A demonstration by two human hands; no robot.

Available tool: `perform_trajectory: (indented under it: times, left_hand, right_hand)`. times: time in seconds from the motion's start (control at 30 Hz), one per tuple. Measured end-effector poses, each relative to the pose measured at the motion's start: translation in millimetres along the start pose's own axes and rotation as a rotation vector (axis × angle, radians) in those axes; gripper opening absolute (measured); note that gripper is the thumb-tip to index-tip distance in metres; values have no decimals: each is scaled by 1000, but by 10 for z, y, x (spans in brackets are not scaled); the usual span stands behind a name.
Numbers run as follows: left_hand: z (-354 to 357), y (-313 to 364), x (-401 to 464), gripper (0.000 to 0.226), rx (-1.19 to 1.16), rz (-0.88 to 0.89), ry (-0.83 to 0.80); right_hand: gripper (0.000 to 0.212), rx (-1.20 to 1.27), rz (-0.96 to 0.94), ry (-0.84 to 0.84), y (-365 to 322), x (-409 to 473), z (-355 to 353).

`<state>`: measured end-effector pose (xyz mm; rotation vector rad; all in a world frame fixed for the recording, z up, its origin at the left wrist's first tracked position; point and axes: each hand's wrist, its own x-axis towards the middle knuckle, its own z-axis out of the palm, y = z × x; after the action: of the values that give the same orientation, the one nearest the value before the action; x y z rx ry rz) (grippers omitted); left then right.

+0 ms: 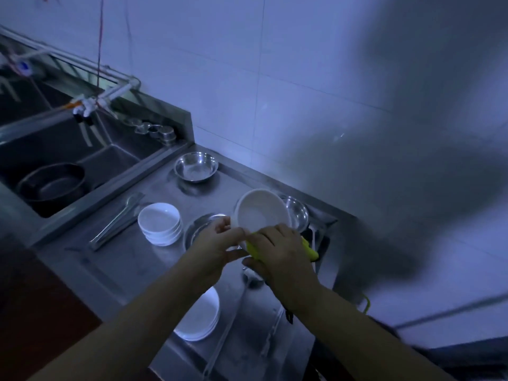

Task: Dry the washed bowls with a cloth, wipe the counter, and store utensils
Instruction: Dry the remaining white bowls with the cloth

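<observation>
A white bowl [259, 211] is held tilted above the steel counter [129, 259], its mouth facing me. My left hand [217, 247] grips its near rim. My right hand [280, 253] holds a yellow-green cloth [309, 250] against the bowl's lower edge. A stack of small white bowls [159, 222] stands left of my hands, and a stack of white plates [200, 317] lies under my left forearm. Steel bowls sit at the back [196, 166], behind the white bowl [298, 213] and beneath my left hand [199, 225]. Long metal utensils [118, 221] lie by the sink edge.
A deep steel sink [55, 149] on the left holds a dark pan [52, 182], with a white tap [85, 108] above it. Small steel cups [162, 133] stand on the sink's back ledge. Ladle-like utensils [228, 325] lie on the near counter. A tiled wall runs behind.
</observation>
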<state>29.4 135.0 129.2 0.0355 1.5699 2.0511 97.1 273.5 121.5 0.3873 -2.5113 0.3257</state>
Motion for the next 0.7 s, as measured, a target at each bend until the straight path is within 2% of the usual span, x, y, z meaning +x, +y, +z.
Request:
perform_trajectory:
  times: [0.17,0.3,0.37,0.53,0.7]
  left_hand:
    - [-558,10,-93,8,80,0,179]
    - [-1007,-184,-216,15,316,-98,373]
    - [-1165,-348,-260,15,509,-162,439]
    - [-1385,-676,-264,23,1071,-220,401]
    - [-1423,-804,-201,21,1248,-227,391]
  right_hand:
    - [29,298,108,82,-165,-13,248]
    - [24,511,307,50,-115,-183,354]
    - [20,566,382,27,-71,-272,387]
    - [23,620,557,-38,-19,-442,464]
    - [37,657,618,-26,-11,-513,459]
